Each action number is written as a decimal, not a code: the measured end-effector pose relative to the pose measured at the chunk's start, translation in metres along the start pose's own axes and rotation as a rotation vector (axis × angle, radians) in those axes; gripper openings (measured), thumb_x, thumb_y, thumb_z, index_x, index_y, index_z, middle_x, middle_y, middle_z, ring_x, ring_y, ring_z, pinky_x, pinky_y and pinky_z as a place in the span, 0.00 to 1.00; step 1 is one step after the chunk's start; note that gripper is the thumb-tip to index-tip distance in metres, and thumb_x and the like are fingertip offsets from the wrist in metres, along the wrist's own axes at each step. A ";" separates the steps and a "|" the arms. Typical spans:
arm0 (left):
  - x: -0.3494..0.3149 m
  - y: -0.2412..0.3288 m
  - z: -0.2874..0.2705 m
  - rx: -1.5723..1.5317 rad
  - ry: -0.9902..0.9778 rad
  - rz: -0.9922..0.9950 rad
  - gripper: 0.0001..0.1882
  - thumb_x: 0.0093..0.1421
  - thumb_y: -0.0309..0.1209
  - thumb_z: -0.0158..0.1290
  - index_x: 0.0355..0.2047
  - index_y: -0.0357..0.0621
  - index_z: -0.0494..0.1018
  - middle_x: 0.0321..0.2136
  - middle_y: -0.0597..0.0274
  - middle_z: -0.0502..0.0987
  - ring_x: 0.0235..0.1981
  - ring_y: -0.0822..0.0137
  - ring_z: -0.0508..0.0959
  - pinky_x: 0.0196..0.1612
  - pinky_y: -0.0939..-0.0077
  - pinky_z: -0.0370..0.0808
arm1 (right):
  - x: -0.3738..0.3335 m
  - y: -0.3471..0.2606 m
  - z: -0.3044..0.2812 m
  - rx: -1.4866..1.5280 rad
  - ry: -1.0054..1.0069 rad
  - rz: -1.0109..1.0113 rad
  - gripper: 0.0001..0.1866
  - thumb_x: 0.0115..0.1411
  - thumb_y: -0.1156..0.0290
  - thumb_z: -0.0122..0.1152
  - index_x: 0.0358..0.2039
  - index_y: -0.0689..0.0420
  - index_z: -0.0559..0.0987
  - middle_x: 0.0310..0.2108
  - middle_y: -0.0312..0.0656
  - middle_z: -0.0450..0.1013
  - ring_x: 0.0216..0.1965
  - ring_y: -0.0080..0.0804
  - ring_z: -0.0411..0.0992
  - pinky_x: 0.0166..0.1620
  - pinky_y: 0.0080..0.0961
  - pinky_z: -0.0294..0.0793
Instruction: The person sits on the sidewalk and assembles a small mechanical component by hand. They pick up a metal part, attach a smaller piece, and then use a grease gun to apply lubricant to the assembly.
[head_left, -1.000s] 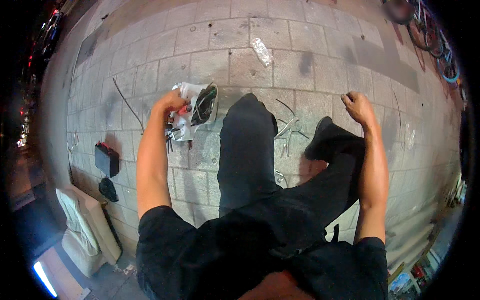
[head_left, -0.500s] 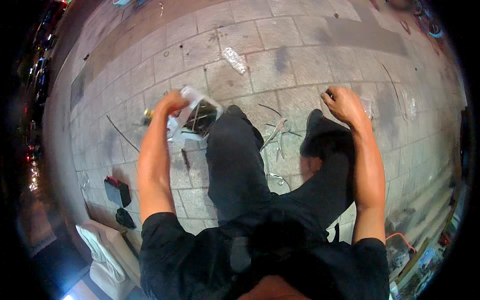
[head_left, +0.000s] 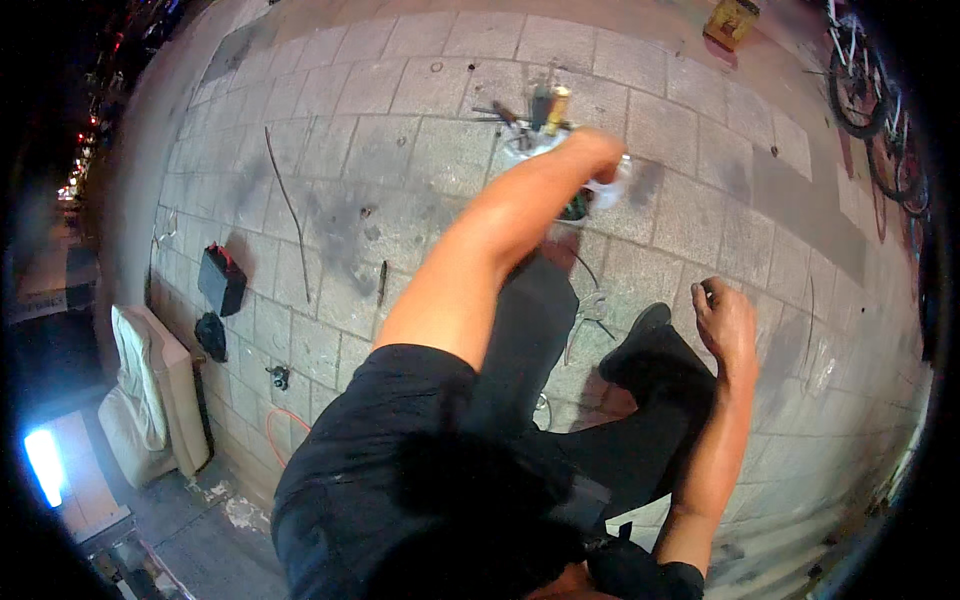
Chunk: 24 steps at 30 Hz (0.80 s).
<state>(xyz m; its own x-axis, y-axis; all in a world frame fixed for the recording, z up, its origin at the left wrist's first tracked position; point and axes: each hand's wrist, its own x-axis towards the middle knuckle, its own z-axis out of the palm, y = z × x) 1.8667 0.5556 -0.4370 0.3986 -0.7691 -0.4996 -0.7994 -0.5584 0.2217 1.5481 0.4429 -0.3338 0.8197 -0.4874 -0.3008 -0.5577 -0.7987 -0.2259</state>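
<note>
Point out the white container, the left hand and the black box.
White container (head_left: 608, 193): head view, on its pale side, below the hand in the picture.
Left hand (head_left: 600, 152): head view, middle of its back.
Black box (head_left: 223, 285): head view, on its dark side.

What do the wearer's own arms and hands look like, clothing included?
The left hand and right hand are bare, without gloves, and the forearms are uncovered. A black short-sleeved top covers the shoulders, its sleeves ending above the elbows. No watch or cable shows on the right wrist; blur hides finer detail on the left hand.
</note>
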 end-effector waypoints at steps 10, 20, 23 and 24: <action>0.056 0.109 0.014 -0.102 0.015 0.091 0.20 0.58 0.33 0.61 0.51 0.48 0.82 0.51 0.56 0.84 0.51 0.54 0.84 0.47 0.43 0.79 | 0.014 -0.021 0.004 -0.031 -0.076 0.042 0.17 0.68 0.55 0.58 0.43 0.55 0.84 0.35 0.57 0.81 0.41 0.60 0.79 0.44 0.48 0.77; -0.163 0.122 -0.043 -0.693 0.694 0.285 0.20 0.59 0.39 0.56 0.49 0.43 0.80 0.45 0.47 0.84 0.47 0.47 0.84 0.49 0.55 0.80 | 0.017 -0.003 0.034 -0.107 -0.012 -0.094 0.19 0.68 0.55 0.58 0.42 0.59 0.84 0.35 0.57 0.81 0.39 0.57 0.80 0.43 0.46 0.77; -0.251 0.062 0.001 -1.032 1.031 0.265 0.19 0.62 0.39 0.59 0.48 0.41 0.79 0.43 0.49 0.84 0.43 0.53 0.85 0.46 0.63 0.80 | 0.015 0.016 0.043 -0.012 -0.067 -0.029 0.21 0.68 0.54 0.59 0.42 0.61 0.84 0.31 0.54 0.80 0.34 0.50 0.80 0.41 0.43 0.77; -0.261 0.037 0.035 -1.075 1.093 0.123 0.17 0.63 0.37 0.60 0.47 0.40 0.79 0.39 0.53 0.84 0.40 0.61 0.84 0.45 0.67 0.80 | 0.011 0.023 0.043 0.034 -0.091 0.024 0.21 0.68 0.54 0.60 0.42 0.62 0.83 0.29 0.53 0.80 0.32 0.47 0.80 0.40 0.42 0.77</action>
<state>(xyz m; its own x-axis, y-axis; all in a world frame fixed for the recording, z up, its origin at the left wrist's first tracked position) 1.7176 0.7470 -0.3277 0.8653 -0.4024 0.2989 -0.3510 -0.0608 0.9344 1.5384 0.4338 -0.3818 0.7918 -0.4709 -0.3889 -0.5823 -0.7741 -0.2483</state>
